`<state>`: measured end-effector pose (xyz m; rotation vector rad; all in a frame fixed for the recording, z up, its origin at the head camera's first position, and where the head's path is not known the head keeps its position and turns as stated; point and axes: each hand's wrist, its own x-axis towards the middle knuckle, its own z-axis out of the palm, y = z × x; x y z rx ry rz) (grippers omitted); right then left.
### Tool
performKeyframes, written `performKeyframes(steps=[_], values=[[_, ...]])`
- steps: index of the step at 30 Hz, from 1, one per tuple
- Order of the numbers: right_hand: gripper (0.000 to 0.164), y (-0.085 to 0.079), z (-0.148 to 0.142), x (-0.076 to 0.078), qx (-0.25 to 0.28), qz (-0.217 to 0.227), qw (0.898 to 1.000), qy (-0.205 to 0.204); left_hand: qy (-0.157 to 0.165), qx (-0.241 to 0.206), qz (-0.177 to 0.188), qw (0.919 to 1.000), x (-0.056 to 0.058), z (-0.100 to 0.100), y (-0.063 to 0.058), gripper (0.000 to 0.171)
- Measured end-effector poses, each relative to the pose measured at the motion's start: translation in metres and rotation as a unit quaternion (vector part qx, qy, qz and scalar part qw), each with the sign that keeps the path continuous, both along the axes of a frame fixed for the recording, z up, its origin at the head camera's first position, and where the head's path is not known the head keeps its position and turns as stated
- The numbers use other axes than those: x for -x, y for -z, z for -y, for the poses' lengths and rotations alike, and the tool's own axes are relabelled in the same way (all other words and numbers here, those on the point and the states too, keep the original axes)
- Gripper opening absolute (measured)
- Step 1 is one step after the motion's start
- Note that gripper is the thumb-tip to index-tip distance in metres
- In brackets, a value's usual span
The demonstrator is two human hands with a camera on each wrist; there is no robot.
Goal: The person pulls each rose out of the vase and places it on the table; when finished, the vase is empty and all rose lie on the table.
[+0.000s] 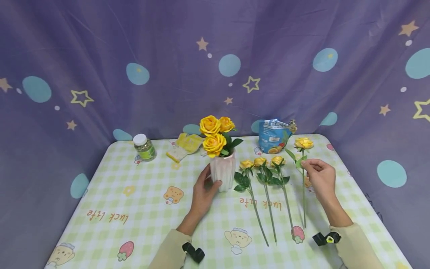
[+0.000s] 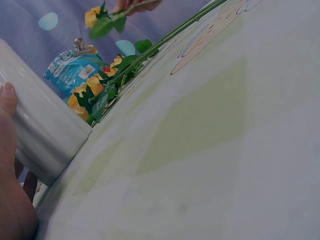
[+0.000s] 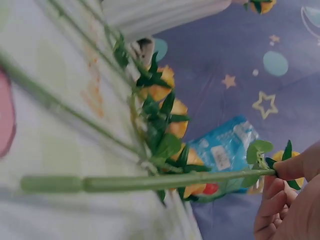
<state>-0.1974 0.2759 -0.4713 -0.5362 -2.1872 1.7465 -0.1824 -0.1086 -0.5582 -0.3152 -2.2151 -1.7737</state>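
Observation:
A pale ribbed vase (image 1: 223,172) stands upright on the table with three yellow roses (image 1: 215,145) in it. My left hand (image 1: 203,191) grips the vase low on its left side, thumb across the front; in the left wrist view the thumb lies on the white vase wall (image 2: 40,115). With thumb and fingers, my right hand (image 1: 320,177) pinches a single yellow rose (image 1: 304,143) high on its stem, just under the bloom. Its green stem (image 3: 150,183) is raised off the cloth. Between the hands, three more yellow roses (image 1: 277,161) lie side by side, blooms toward the back.
A blue pouch (image 1: 273,137) with a metal clip stands at the back right. Toward the back left are a white-capped jar (image 1: 145,148) and a yellow-and-white glove (image 1: 184,145). The checked tablecloth (image 1: 141,231) ends at a purple curtain (image 1: 168,56).

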Motion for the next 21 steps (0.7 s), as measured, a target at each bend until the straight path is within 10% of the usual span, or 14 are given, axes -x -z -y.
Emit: performKeyframes(steps=[21], values=[[0.035, 0.044, -0.020, 0.010, -0.089, 0.137, 0.977, -0.134, 0.005, -0.019, 0.027, 0.9994, -0.001, 0.000, -0.003, 0.071]])
